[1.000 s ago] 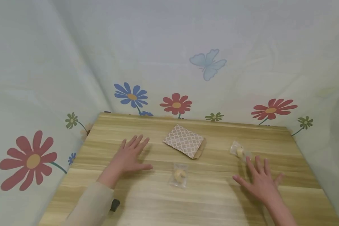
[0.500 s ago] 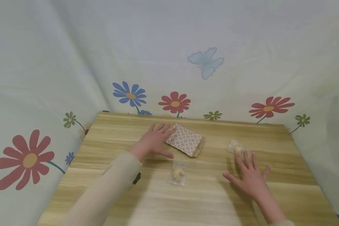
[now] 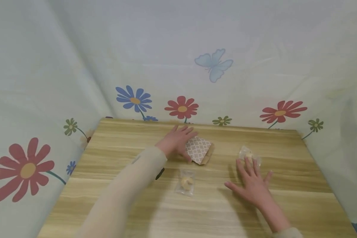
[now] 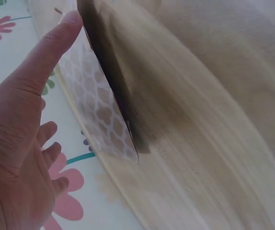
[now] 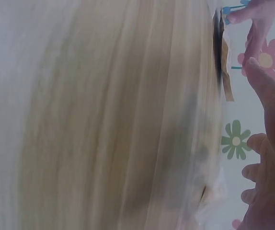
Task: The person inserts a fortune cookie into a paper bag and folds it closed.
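Now your flat, released left hand (image 3: 176,142) rests on the patterned paper bag (image 3: 200,149), your released right hand (image 3: 253,185) touching the far wrapped cookie (image 3: 247,154).

You have two bare hands. Your left arm (image 3: 127,191) wears a long cream sleeve, and a little cream cuff (image 3: 288,233) shows at 5 o'clock.

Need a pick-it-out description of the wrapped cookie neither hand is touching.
On the wooden table find the patterned paper bag under the left hand near the far edge. Just nearer the viewer than that bag lies a clear-wrapped fortune cookie, alone between the two arms. The other wrapped cookie sits farther right, under the right hand's fingertips.
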A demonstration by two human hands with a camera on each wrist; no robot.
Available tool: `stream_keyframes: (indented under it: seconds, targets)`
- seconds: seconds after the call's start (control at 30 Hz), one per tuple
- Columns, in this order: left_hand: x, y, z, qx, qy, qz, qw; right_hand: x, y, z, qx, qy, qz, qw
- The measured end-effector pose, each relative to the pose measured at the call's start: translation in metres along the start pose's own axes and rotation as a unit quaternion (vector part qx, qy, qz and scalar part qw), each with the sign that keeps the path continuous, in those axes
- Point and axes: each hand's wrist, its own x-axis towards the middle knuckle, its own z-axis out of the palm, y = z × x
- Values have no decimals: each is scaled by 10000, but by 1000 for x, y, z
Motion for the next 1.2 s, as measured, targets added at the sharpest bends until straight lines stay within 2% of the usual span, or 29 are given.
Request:
stream_keyframes:
  seconds: [0.2,0.6,0.8,1.0,1.2]
  targets:
    - [19,1,-4,61,-210,160,9996,0,-4,0,94,36,21,9999]
    - [33,5,4,42,-577,360,9977,-2,-9,5,251,9,6,9997]
    - [44,7,6,30,-592,398,9975,-2,-6,5,254,22,66,9997]
    - [43,7,12,-135,-667,418,9968,-2,-8,5,230,1,81,9997]
    - [44,8,16,-53,-517,432,9977,-1,-9,5,229,9,52,9997]
